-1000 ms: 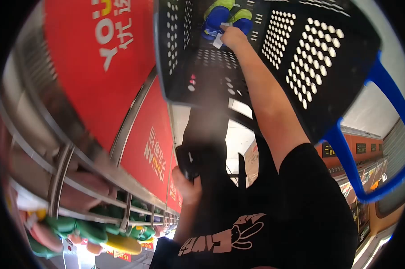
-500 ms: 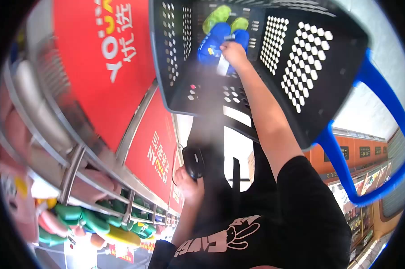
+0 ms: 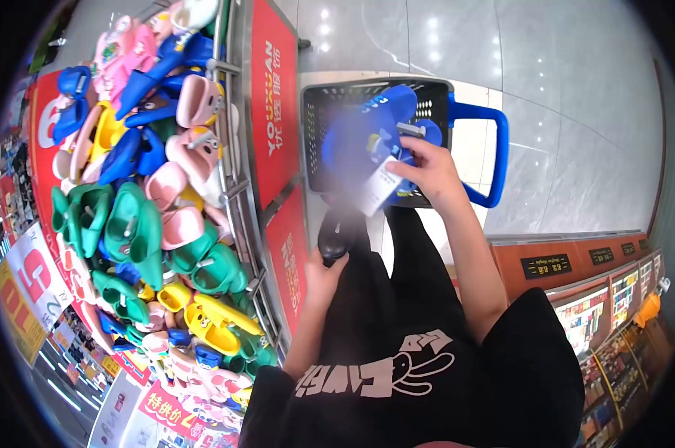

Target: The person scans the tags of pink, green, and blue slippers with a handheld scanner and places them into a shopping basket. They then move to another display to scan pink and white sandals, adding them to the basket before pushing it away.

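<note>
My right hand (image 3: 427, 168) pinches a white tag (image 3: 380, 185) joined to a pair of blue slippers (image 3: 388, 112), held over the black basket (image 3: 304, 142). A smear across the middle of the view blurs part of the slippers. Lower down, near the red display panel, my left hand (image 3: 325, 275) is wrapped round the end of a black handheld device (image 3: 336, 237). The basket has a blue handle (image 3: 502, 153) standing out to the right.
A wire-railed bin of colourful slippers (image 3: 139, 224) fills the left side, with a red sign panel (image 3: 274, 104) along it. Grey floor tiles (image 3: 457, 45) lie beyond the basket. Shelves with an orange top (image 3: 516, 265) stand at the right.
The view has shifted, showing more of the slipper bin and floor. The blue slippers, earlier low inside the basket with green soles showing, now appear raised and turned, nearer my head.
</note>
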### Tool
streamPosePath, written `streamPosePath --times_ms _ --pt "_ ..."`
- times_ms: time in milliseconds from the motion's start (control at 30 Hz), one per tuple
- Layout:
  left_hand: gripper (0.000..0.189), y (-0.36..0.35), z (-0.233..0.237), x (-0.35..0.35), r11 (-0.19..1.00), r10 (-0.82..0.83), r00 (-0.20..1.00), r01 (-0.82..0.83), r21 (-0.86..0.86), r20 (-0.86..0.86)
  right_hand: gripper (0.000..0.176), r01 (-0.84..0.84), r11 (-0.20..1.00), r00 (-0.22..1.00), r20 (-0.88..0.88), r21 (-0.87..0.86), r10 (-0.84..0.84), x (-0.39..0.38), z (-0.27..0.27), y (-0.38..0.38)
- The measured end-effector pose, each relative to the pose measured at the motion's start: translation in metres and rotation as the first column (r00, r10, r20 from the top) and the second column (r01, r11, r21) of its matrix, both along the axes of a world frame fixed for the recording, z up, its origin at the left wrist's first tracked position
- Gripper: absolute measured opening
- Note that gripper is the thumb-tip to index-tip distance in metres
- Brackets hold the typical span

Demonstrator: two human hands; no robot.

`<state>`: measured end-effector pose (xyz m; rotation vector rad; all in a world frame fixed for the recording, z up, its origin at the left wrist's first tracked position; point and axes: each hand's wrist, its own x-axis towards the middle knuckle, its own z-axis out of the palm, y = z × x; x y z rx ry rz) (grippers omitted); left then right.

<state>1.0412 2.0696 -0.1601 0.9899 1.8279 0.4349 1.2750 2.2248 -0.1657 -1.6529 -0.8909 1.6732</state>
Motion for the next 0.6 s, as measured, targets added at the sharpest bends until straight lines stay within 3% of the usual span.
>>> streamPosePath --times_ms 33,67,100,133,167,200,267,333,367,433,467,500,533,567,600 --pt "0.03 0.01 0.019 -0.001 0.982 0.005 0.99 -0.032 0.189 0.141 0.04 -0.001 0.999 1.0 -0.006 0.044 0.001 0.003 0.025 -0.007" --pt "0.03 0.015 0.038 -0.005 0.977 -0.004 0.99 -0.026 0.213 0.142 0.038 -0.004 0.996 1.0 -0.01 0.086 0.005 0.006 0.047 -0.014" --pt "0.032 0.018 0.056 -0.014 0.979 0.118 0.878 -0.18 0.092 0.465 0.036 0.015 0.995 0.998 -0.057 0.1 -0.009 0.007 0.067 -0.021" --pt "0.036 0.02 0.071 -0.021 0.958 0.243 0.653 -0.276 -0.073 0.717 0.036 0.018 0.992 0.998 -0.059 0.123 -0.011 0.007 0.08 -0.028" --pt "0.049 0.021 0.083 -0.027 0.964 0.181 0.534 -0.265 -0.04 0.826 0.037 0.051 0.99 0.998 -0.046 0.135 -0.045 0.005 0.092 -0.035" --pt "0.049 0.023 0.098 -0.029 0.965 0.164 0.538 -0.262 -0.02 0.827 0.038 0.083 0.986 0.996 -0.036 0.145 -0.079 0.002 0.102 -0.043" --pt "0.058 0.025 0.123 -0.033 0.981 0.035 0.409 -0.189 0.047 0.912 0.038 0.076 0.975 0.997 0.012 0.208 -0.08 -0.007 0.123 -0.055" --pt "0.066 0.017 0.133 -0.035 0.981 0.016 0.375 -0.185 0.058 0.927 0.034 0.061 0.98 0.997 0.03 0.191 -0.068 -0.016 0.146 -0.065" --pt "0.062 0.013 0.138 -0.031 0.951 -0.006 0.381 -0.282 0.122 0.925 0.034 0.061 0.977 0.997 0.028 0.204 -0.068 -0.019 0.152 -0.069" --pt "0.06 0.012 0.149 -0.033 0.907 -0.038 0.384 -0.375 0.194 0.923 0.028 0.109 0.974 0.965 -0.257 0.196 -0.057 -0.023 0.16 -0.078" --pt "0.057 0.016 0.158 -0.036 0.88 -0.159 0.344 -0.375 0.291 0.925 0.028 0.11 0.972 0.966 -0.254 0.209 -0.054 -0.028 0.165 -0.08" --pt "0.055 0.018 0.166 -0.04 0.841 -0.28 0.302 -0.381 0.384 0.911 0.028 0.226 0.961 0.865 -0.486 0.157 -0.124 -0.035 0.172 -0.08" --pt "0.055 0.017 0.17 -0.047 0.836 -0.292 0.294 -0.384 0.393 0.91 0.031 0.321 0.944 0.706 -0.684 0.078 -0.184 -0.04 0.177 -0.079" --pt "0.053 0.015 0.173 -0.056 0.809 -0.312 0.327 -0.401 0.43 0.892 0.036 0.327 0.943 0.608 -0.779 0.068 -0.155 -0.044 0.17 -0.08" --pt "0.052 0.013 0.176 -0.064 0.78 -0.329 0.36 -0.418 0.466 0.873 0.037 0.398 0.915 0.524 -0.8 -0.071 -0.29 -0.054 0.18 -0.082"
